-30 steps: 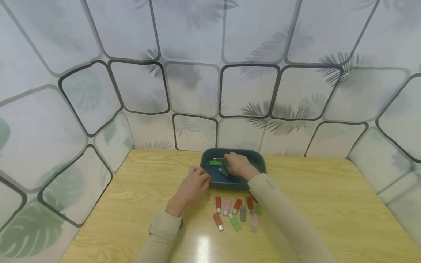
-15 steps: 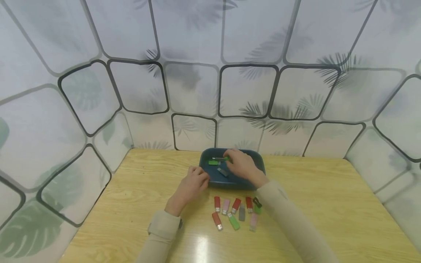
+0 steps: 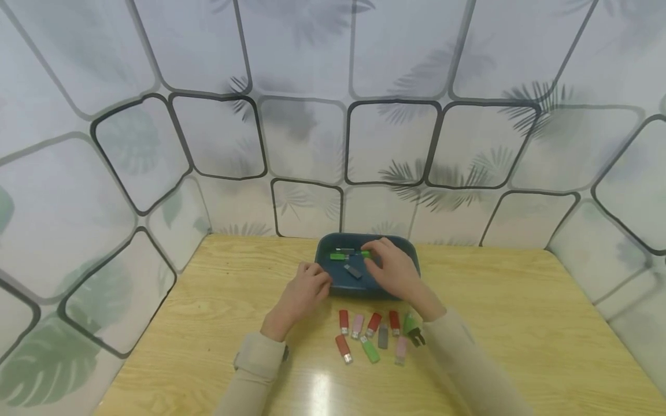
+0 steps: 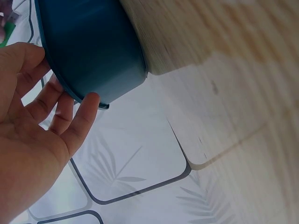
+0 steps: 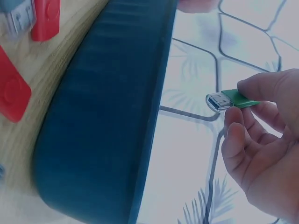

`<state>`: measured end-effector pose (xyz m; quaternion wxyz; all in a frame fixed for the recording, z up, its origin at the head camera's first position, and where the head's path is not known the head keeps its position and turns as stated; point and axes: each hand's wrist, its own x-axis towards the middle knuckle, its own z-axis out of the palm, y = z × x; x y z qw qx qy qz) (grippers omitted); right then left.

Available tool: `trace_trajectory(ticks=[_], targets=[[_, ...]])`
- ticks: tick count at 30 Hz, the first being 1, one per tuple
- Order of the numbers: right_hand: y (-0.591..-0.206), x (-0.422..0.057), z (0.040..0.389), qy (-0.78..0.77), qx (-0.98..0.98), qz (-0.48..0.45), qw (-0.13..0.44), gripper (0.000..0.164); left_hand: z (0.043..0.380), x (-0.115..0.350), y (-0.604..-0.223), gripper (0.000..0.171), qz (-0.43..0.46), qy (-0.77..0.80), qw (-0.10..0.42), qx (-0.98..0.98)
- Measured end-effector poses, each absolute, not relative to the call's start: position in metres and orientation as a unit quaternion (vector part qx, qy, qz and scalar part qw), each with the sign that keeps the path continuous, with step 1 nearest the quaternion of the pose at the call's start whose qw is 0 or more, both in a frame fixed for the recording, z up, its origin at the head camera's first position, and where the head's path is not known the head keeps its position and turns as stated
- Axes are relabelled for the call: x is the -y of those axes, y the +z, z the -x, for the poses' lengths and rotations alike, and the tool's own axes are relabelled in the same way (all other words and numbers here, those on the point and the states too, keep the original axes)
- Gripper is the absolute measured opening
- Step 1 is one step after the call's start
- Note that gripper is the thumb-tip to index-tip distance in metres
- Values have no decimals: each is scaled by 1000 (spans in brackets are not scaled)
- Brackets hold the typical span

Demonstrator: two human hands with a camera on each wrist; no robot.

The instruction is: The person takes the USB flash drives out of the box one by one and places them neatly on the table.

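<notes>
My left hand (image 3: 306, 287) grips the rim of the dark blue tray (image 3: 359, 293) at its near left corner. In the left wrist view, the fingers of the left hand (image 4: 44, 109) curl at the rim of the blue tray (image 4: 98, 51). My right hand (image 3: 395, 268) is over the tray's right half and pinches a green USB stick (image 5: 238, 98) between thumb and fingers, its metal plug uncovered. Inside the tray lie another green USB stick (image 3: 338, 257), a grey one (image 3: 353, 271) and a further grey one (image 3: 346, 251) near the back wall.
On the wooden table (image 3: 234, 277) in front of the tray are several USB sticks, among them a red one (image 3: 343, 349), a green one (image 3: 370, 349), a grey one (image 3: 383, 337) and a pink one (image 3: 400, 350). A patterned curtain (image 3: 307, 138) stands behind the table.
A grey USB stick at the tray's back left now shows apart from my right hand, which has shifted slightly right with the green one. The left hand stays at the rim.
</notes>
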<state>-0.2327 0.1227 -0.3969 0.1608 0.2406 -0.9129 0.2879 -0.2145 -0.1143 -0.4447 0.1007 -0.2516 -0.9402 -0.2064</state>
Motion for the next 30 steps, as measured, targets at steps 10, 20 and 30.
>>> trace_trajectory(ticks=[10, 20, 30], targets=[[-407, -134, 212, 361, 879, -241, 195, 24, 215, 114, -444, 12, 250, -205, 104, 941], [-418, -141, 208, 388, 871, -236, 187, 25, 214, 115, -444, 11, 252, -210, 107, 939], [-418, -145, 207, 393, 869, -238, 184, 26, 213, 115, -444, 11, 251, -214, 109, 938]])
